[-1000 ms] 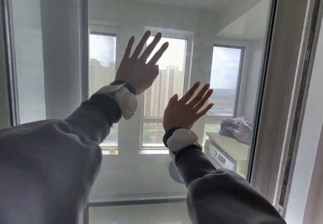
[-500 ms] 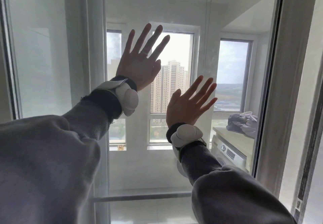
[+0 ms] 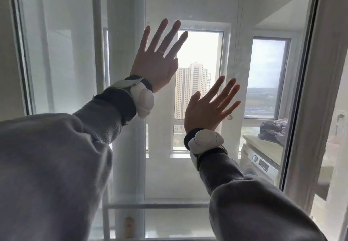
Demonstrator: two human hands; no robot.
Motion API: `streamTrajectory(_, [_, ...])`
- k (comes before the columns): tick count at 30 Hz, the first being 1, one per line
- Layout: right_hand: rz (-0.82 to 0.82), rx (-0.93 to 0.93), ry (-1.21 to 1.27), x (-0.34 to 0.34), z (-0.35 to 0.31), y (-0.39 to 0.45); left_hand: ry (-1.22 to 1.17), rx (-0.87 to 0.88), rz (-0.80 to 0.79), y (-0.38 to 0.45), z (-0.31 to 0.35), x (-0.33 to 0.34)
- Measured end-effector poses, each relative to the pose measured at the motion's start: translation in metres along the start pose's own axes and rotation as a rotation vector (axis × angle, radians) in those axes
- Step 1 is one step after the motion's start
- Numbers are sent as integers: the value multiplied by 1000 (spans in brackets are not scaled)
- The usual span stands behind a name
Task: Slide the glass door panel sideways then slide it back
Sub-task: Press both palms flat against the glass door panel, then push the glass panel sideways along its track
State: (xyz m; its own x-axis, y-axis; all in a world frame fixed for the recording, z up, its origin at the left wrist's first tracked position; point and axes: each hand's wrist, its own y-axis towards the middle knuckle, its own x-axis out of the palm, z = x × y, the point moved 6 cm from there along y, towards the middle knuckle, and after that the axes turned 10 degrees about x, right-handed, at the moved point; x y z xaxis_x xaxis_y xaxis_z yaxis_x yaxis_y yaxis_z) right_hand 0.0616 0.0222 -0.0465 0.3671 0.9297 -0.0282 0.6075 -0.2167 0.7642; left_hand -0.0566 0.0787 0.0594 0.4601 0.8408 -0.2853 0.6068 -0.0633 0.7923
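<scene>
The glass door panel [image 3: 199, 176] fills the view in front of me, its dark right edge [image 3: 299, 97] running down beside the door frame. My left hand [image 3: 156, 63] lies flat on the glass with fingers spread, high and left of centre; a ring shows on one finger. My right hand [image 3: 207, 109] is pressed flat on the glass lower and to the right, fingers also spread. Neither hand holds anything. Both wrists carry white strapped devices over grey sleeves.
A white upright [image 3: 126, 56] of another panel stands behind the glass, just left of my left hand. Beyond it is a balcony with windows [image 3: 267, 75], a washing machine [image 3: 261, 163] and a counter with bundled cloth [image 3: 275, 129]. The door frame [image 3: 323, 94] rises at the right.
Both hands stay flat on the glass. The white upright and the balcony windows have shifted right relative to my hands, so the hands and panel have moved left.
</scene>
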Motion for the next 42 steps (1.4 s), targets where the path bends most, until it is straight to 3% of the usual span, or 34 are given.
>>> streamTrajectory(42, [2, -15, 23, 6, -97, -84, 5, 29, 26, -78, -101, -14])
